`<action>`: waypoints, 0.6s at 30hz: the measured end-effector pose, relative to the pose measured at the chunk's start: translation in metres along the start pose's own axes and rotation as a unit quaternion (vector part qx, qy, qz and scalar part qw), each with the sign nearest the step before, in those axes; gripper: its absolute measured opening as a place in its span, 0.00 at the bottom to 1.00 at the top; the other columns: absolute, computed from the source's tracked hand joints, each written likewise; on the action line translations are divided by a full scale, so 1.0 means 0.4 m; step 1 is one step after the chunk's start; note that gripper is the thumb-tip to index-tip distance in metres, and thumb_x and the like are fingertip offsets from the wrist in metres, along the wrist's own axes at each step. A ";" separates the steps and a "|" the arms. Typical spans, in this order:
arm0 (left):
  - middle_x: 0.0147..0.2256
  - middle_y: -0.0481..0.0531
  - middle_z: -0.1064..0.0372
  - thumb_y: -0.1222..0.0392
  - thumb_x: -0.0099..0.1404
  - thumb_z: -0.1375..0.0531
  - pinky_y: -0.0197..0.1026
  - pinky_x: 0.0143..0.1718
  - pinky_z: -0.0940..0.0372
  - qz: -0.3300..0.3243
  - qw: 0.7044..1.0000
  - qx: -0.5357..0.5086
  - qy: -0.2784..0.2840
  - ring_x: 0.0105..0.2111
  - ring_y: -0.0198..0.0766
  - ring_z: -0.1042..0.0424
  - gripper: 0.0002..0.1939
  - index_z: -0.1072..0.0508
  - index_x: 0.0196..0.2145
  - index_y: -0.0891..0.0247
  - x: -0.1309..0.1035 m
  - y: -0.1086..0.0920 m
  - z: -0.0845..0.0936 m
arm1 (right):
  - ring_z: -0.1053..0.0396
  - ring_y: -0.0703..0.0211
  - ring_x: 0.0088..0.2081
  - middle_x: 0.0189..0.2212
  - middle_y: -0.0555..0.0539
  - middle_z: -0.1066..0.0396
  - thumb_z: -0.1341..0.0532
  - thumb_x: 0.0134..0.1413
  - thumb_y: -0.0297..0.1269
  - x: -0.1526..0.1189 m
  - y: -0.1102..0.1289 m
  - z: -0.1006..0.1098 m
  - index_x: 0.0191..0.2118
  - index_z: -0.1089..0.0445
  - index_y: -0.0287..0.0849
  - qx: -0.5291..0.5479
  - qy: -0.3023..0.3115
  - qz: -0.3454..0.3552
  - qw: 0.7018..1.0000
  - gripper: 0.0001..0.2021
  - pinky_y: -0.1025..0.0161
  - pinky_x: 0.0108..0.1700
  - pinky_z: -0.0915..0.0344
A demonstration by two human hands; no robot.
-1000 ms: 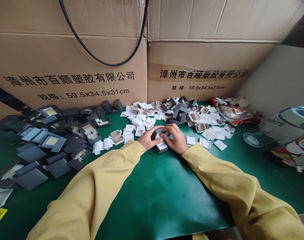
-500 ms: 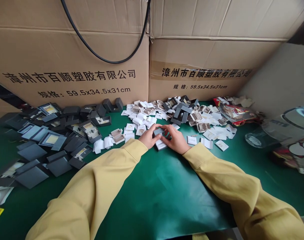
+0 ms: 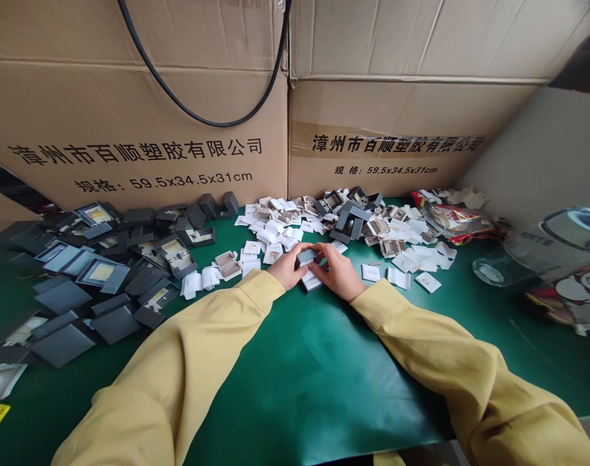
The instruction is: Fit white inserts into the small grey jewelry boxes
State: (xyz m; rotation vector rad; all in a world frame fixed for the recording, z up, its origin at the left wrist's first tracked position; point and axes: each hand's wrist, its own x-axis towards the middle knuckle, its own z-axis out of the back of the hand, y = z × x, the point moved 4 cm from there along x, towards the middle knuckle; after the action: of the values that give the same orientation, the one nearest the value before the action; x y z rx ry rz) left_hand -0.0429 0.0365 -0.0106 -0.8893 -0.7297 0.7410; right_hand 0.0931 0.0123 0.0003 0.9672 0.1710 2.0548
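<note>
Between my hands is a small dark grey box (image 3: 305,257), its lid raised and a white card or insert (image 3: 311,280) showing at its near side. My left hand (image 3: 289,266) is closed around the box's left side. From the right, my right hand (image 3: 341,272) grips it too, its thumb and fingers bent over the edge. The fingers cover much of the box, so its inside is partly hidden. Just beyond my hands lie white cards and small paper trays (image 3: 275,236). Small white cards (image 3: 371,272) rest to the right of my right hand.
Many dark grey boxes (image 3: 65,294), some hinged open, are heaped at the left. More grey boxes (image 3: 349,220) sit among paper pieces at the back. A red snack bag (image 3: 453,220) and a clear plastic jar (image 3: 493,268) stand right. Large cardboard cartons (image 3: 178,103) wall the green table (image 3: 295,375).
Both hands stay on the grey box in almost the same place. The view has shifted very slightly; nothing else visibly moves.
</note>
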 end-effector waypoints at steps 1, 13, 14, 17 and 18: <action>0.49 0.57 0.36 0.65 0.57 0.46 0.46 0.51 0.42 0.001 1.000 0.005 -0.001 0.47 0.42 0.35 0.25 0.43 0.53 0.63 0.000 0.001 0.000 | 0.33 0.60 0.33 0.37 0.44 0.35 0.47 0.54 0.36 0.000 -0.001 -0.001 0.49 0.45 0.43 -0.001 -0.001 -0.001 1.000 0.16 0.63 0.32 0.32; 0.37 0.53 0.31 0.61 0.58 0.47 0.45 0.47 0.39 0.035 0.998 0.054 -0.017 0.42 0.41 0.32 0.21 0.41 0.51 0.63 -0.002 -0.010 0.003 | 0.32 0.59 0.33 0.37 0.43 0.32 0.47 0.55 0.38 -0.002 -0.010 -0.006 0.50 0.44 0.43 -0.008 -0.003 -0.017 1.000 0.17 0.63 0.31 0.32; 0.36 0.53 0.31 0.61 0.58 0.47 0.45 0.46 0.39 0.037 0.998 0.057 -0.018 0.42 0.41 0.32 0.21 0.41 0.51 0.63 -0.002 -0.011 0.004 | 0.32 0.59 0.33 0.37 0.44 0.32 0.47 0.55 0.38 -0.002 -0.009 -0.005 0.50 0.43 0.42 -0.010 -0.001 -0.019 1.000 0.17 0.63 0.31 0.32; 0.36 0.53 0.31 0.61 0.58 0.47 0.45 0.45 0.38 0.044 0.997 0.066 -0.018 0.40 0.41 0.32 0.21 0.41 0.50 0.63 -0.001 -0.013 0.005 | 0.31 0.60 0.33 0.36 0.44 0.32 0.46 0.54 0.38 0.000 -0.007 -0.004 0.49 0.43 0.42 -0.010 0.002 -0.022 1.000 0.16 0.64 0.31 0.32; 0.36 0.53 0.31 0.61 0.58 0.47 0.45 0.44 0.38 0.048 0.996 0.072 -0.018 0.39 0.41 0.31 0.21 0.41 0.49 0.63 -0.001 -0.012 0.005 | 0.31 0.60 0.33 0.36 0.44 0.31 0.46 0.54 0.38 0.001 -0.007 -0.004 0.49 0.43 0.42 -0.010 0.002 -0.022 1.000 0.16 0.64 0.31 0.32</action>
State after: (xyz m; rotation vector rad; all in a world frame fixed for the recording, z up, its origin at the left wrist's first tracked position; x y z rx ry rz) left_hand -0.0434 0.0348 -0.0056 -0.7853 -0.6605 0.8857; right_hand 0.0936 0.0147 -0.0019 0.9397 0.1729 2.0142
